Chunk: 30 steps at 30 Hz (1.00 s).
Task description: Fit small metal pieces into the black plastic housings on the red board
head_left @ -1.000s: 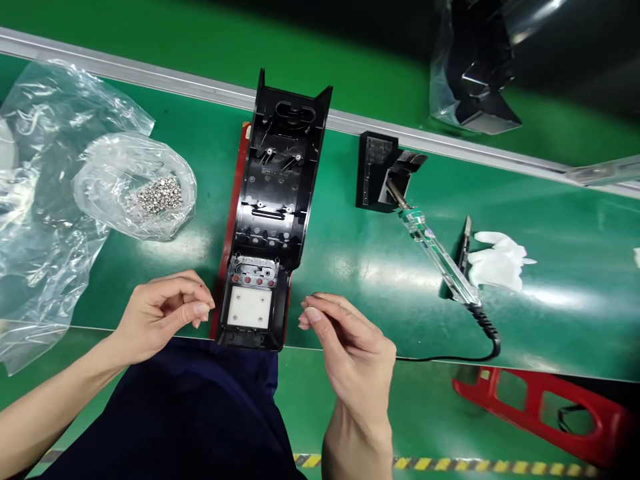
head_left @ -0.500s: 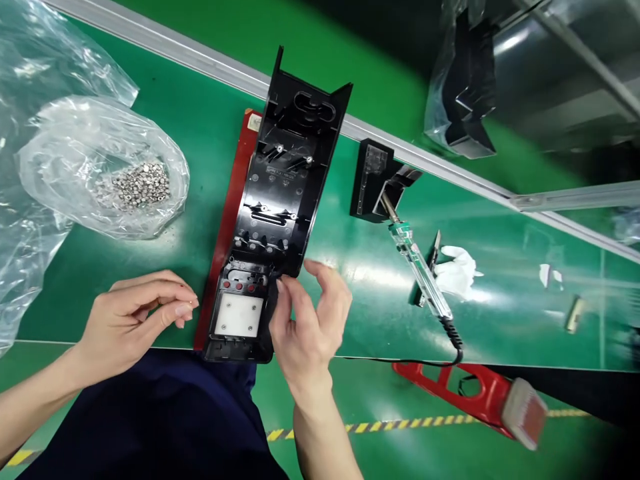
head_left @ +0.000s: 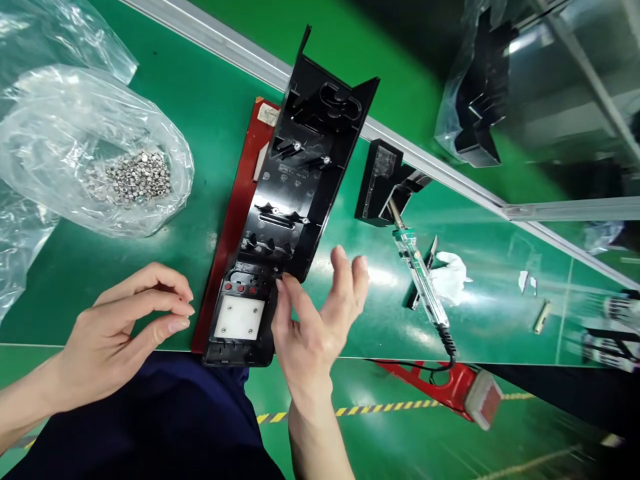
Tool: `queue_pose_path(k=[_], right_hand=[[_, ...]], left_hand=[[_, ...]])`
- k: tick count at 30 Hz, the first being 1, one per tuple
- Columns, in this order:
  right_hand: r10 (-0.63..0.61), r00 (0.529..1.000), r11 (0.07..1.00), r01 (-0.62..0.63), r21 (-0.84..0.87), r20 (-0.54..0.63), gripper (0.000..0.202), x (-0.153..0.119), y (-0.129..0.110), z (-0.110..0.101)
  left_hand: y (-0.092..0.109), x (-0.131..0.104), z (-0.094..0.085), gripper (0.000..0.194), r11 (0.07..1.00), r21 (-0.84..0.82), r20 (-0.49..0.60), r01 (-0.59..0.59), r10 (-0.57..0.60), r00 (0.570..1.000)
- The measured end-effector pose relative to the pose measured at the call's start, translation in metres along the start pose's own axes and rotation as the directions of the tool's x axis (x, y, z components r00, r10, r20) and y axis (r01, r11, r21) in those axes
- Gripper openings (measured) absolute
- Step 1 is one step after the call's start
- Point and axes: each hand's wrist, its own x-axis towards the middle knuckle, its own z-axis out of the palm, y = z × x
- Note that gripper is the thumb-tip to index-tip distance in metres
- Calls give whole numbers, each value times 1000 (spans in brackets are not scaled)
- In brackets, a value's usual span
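A long black plastic housing [head_left: 293,193] lies inner side up on a red board [head_left: 231,220]. Its lower end carries a white plate [head_left: 240,318] with screws at the corners and three red round parts above it. My right hand [head_left: 310,327] pinches thumb and forefinger at the housing's right side, just above the white plate; what lies between the fingertips is too small to make out. The other fingers spread upward. To the left of the board, my left hand [head_left: 135,327] hovers with curved fingers apart from the thumb, nothing visible between them. Small metal nuts [head_left: 143,177] sit in a clear plastic bag [head_left: 95,213].
A soldering iron [head_left: 423,277] rests in its black stand [head_left: 380,180] on the right, its cord running over the front edge. Close by are a white glove [head_left: 450,275] and a dark pen-like tool [head_left: 414,297]. A red stool-like object [head_left: 450,387] stands below the bench.
My left hand's fingers have parted from a pinch, and the hand is slightly farther from the housing. The right fingertips stay at the housing while its other fingers spread wider. The view has shifted.
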Motion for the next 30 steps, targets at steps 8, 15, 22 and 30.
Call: queue_pose_path(k=[8,15,22,30], right_hand=[[35,992,999,-33,-15,124,18,-9,0,-2],[98,990,986,-83,144,-97,12,-23,4,-15],[216,931,960,-147,239,-295,5,-36,20,-8],[303,922,911,-207,356,-239,7,-41,16,-5]], left_hand=[[13,14,18,7,936,306,-93,-171,208,974],[8,29,55,9,641,730,-82,-238,428,900],[5,46,76,12,493,866,-120,-88,375,919],[12,57,82,8,377,926,-93,-24,290,952]])
